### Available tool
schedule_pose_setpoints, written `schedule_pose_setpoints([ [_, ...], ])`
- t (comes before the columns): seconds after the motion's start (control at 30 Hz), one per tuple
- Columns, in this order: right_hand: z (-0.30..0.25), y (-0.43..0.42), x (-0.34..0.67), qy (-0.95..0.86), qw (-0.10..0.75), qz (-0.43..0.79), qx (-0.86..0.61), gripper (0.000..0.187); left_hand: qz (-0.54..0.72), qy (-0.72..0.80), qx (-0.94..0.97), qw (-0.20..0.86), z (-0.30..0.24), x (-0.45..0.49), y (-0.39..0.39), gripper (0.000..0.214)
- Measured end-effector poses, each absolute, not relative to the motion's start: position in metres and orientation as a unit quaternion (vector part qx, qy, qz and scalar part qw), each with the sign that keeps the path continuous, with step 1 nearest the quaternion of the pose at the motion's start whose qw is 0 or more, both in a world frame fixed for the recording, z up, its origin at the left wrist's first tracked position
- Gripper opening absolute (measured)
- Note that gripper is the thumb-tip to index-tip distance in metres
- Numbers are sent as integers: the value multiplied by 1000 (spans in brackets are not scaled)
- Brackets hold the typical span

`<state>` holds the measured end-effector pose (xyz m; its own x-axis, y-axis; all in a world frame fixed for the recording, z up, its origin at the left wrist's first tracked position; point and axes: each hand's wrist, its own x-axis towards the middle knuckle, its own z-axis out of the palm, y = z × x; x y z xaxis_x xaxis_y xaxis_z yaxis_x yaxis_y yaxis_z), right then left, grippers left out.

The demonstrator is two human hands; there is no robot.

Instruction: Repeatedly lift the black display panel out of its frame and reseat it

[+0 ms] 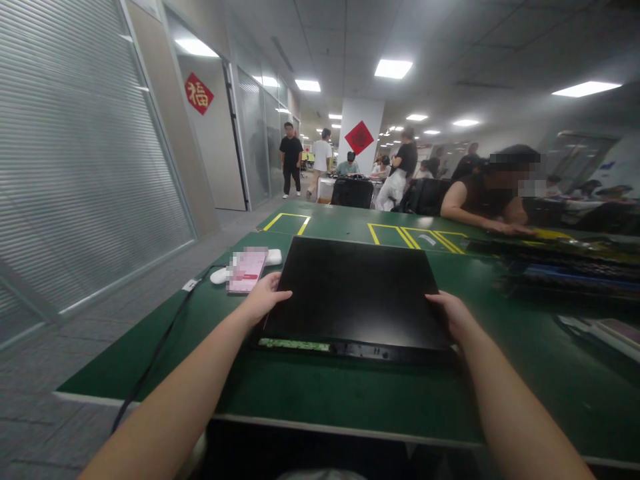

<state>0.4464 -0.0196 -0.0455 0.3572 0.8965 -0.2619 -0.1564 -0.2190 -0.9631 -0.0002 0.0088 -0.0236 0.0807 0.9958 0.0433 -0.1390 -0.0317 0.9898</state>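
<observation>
A large flat black panel (355,290) lies on the green table (350,393) in front of me, with a strip of green circuit board along its near edge. My left hand (263,300) grips the panel's left edge, thumb on top. My right hand (450,313) grips its right edge near the front corner, fingers curled round it.
A pink phone (247,270) and a small white device (219,275) lie left of the panel, with a black cable (160,347) running off the table's left side. A seated person (493,193) works at the far right, beside stacked panels (565,270). Other people stand further back.
</observation>
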Motion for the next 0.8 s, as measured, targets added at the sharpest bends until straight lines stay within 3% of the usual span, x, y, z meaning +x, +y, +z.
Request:
schedule_pose_setpoints([
  [0.8,-44,-21,443,-310,549,465,-622,19,521,458,490,527,-30,-2,13,55],
])
